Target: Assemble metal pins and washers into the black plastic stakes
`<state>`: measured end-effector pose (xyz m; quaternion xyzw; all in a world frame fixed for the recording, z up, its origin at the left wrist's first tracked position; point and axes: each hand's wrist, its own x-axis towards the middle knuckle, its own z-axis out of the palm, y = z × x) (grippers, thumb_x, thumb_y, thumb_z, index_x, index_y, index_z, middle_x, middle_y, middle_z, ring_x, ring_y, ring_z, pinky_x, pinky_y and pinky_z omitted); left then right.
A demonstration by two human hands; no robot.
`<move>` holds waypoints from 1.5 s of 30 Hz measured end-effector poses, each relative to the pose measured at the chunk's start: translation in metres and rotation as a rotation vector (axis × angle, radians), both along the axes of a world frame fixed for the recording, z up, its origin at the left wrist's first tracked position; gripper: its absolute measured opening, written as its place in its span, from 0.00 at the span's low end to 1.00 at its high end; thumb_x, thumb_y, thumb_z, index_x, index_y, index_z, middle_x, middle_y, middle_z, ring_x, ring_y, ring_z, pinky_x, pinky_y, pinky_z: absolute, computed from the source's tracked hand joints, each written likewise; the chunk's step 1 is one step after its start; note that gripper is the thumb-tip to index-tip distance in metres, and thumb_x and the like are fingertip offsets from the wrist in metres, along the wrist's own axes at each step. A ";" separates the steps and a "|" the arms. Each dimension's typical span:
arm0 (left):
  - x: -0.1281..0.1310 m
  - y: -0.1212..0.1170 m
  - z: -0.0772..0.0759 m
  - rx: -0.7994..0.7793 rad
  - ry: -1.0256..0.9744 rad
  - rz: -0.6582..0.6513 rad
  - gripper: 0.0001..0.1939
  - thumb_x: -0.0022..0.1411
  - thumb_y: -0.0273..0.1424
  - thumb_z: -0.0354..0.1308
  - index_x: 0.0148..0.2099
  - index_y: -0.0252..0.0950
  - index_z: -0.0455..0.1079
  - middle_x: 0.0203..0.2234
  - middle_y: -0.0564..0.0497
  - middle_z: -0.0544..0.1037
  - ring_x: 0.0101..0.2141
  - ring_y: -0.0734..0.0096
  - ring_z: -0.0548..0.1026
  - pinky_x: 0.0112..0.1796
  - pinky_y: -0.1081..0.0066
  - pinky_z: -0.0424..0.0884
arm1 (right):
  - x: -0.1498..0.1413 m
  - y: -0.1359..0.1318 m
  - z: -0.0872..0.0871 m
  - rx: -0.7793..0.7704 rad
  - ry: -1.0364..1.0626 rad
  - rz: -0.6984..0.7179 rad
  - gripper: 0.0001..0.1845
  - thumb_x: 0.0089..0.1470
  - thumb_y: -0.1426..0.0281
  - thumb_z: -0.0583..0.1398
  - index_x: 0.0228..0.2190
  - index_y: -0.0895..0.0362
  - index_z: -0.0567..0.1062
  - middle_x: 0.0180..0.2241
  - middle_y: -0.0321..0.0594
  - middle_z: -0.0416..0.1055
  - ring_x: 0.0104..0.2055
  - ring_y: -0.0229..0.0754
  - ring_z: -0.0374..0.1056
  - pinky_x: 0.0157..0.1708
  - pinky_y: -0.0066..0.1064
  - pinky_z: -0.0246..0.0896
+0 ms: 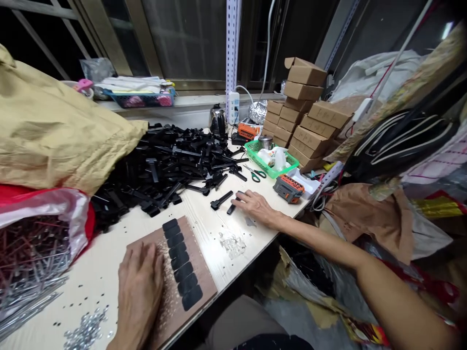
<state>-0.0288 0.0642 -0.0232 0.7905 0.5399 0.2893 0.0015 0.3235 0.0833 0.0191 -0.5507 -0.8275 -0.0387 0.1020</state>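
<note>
My left hand (140, 287) lies over the left side of a brown board (200, 257), palm down and fingers stretched out, with nothing seen in it. A row of flat black pieces with rounded corners (181, 262) runs along the board, beside pale crumbs or grains. Across the table, my right hand (257, 208) has its fingers closed around one end of a black plastic bar-shaped part (231, 209); the fingers hide the rest of it. Just left of that part lies a similar black T-shaped plastic part (221, 200). A big heap of such black parts (175, 155) covers the table's back.
Scissors (255, 173), a green basket (272, 167) and an orange-grey battery pack (289, 188) lie beyond my right hand. Cardboard boxes (310, 131) are stacked behind. Small clear pieces (232, 244) and silvery bits (86, 330) lie on the table. A bag of metal rods (78, 218) stands left.
</note>
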 end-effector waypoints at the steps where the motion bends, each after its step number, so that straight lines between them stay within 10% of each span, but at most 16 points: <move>1: 0.007 -0.001 0.010 0.034 0.007 0.015 0.23 0.67 0.38 0.39 0.54 0.32 0.66 0.55 0.35 0.65 0.58 0.46 0.59 0.55 0.47 0.59 | -0.005 0.013 -0.003 -0.026 -0.004 0.010 0.15 0.62 0.75 0.50 0.43 0.50 0.73 0.48 0.44 0.69 0.46 0.47 0.62 0.42 0.39 0.60; 7: 0.097 0.033 0.053 -0.124 0.170 -0.036 0.22 0.68 0.37 0.39 0.55 0.34 0.66 0.33 0.44 0.69 0.32 0.62 0.69 0.29 0.66 0.68 | -0.006 0.026 -0.012 -0.099 0.072 -0.099 0.12 0.60 0.73 0.50 0.39 0.55 0.73 0.32 0.42 0.74 0.38 0.45 0.68 0.40 0.38 0.58; 13: 0.171 0.085 0.037 -0.252 0.348 -0.148 0.15 0.65 0.30 0.46 0.49 0.30 0.68 0.44 0.36 0.69 0.45 0.48 0.67 0.32 0.62 0.67 | 0.010 0.005 -0.002 -0.239 0.681 -0.252 0.18 0.61 0.71 0.44 0.48 0.55 0.66 0.33 0.36 0.75 0.26 0.33 0.72 0.29 0.24 0.63; 16: 0.171 0.091 0.037 -0.269 0.348 -0.222 0.13 0.64 0.27 0.44 0.44 0.30 0.69 0.39 0.38 0.72 0.43 0.52 0.69 0.36 0.60 0.67 | 0.009 0.007 0.009 -0.184 1.063 -0.284 0.16 0.62 0.63 0.46 0.45 0.55 0.67 0.38 0.40 0.75 0.31 0.37 0.75 0.33 0.27 0.67; 20: 0.152 0.090 0.055 -0.380 0.125 -0.326 0.08 0.60 0.29 0.53 0.41 0.34 0.69 0.36 0.45 0.75 0.39 0.60 0.72 0.37 0.65 0.68 | -0.014 0.018 0.009 -0.051 0.886 -0.031 0.12 0.56 0.65 0.58 0.41 0.55 0.70 0.39 0.39 0.73 0.42 0.40 0.71 0.44 0.31 0.65; 23: 0.140 0.086 0.068 -0.640 -0.416 -0.287 0.10 0.53 0.32 0.61 0.38 0.35 0.69 0.32 0.49 0.76 0.33 0.63 0.74 0.36 0.65 0.69 | -0.042 0.019 0.003 -0.009 0.841 0.159 0.11 0.56 0.72 0.55 0.42 0.56 0.70 0.42 0.41 0.70 0.45 0.39 0.68 0.47 0.31 0.63; 28: 0.136 0.068 0.077 -0.961 -1.305 -0.244 0.29 0.47 0.38 0.68 0.51 0.37 0.67 0.47 0.46 0.75 0.48 0.62 0.73 0.48 0.67 0.68 | -0.082 0.009 0.017 -0.083 1.069 0.076 0.24 0.61 0.70 0.52 0.58 0.55 0.53 0.49 0.44 0.67 0.47 0.38 0.67 0.46 0.31 0.64; 32: 0.128 0.064 0.075 -0.938 -1.518 -0.077 0.17 0.54 0.39 0.64 0.43 0.35 0.73 0.48 0.45 0.76 0.54 0.64 0.69 0.53 0.71 0.64 | -0.073 0.032 0.039 -0.253 0.771 0.154 0.24 0.59 0.67 0.56 0.56 0.54 0.58 0.49 0.43 0.67 0.50 0.41 0.66 0.46 0.31 0.63; 38: 0.092 0.059 0.079 -0.966 -1.530 0.157 0.13 0.56 0.30 0.62 0.44 0.32 0.71 0.19 0.52 0.75 0.29 0.62 0.80 0.39 0.62 0.76 | -0.012 0.102 0.030 -0.170 0.345 -0.529 0.16 0.58 0.77 0.54 0.49 0.59 0.65 0.49 0.54 0.67 0.54 0.53 0.60 0.50 0.46 0.56; 45: 0.114 0.051 0.081 -1.144 -1.643 0.128 0.17 0.58 0.21 0.58 0.51 0.28 0.68 0.42 0.35 0.78 0.41 0.58 0.79 0.40 0.66 0.77 | -0.049 0.054 0.018 -0.225 0.479 -0.331 0.17 0.61 0.73 0.52 0.51 0.58 0.60 0.37 0.40 0.72 0.37 0.39 0.69 0.37 0.29 0.62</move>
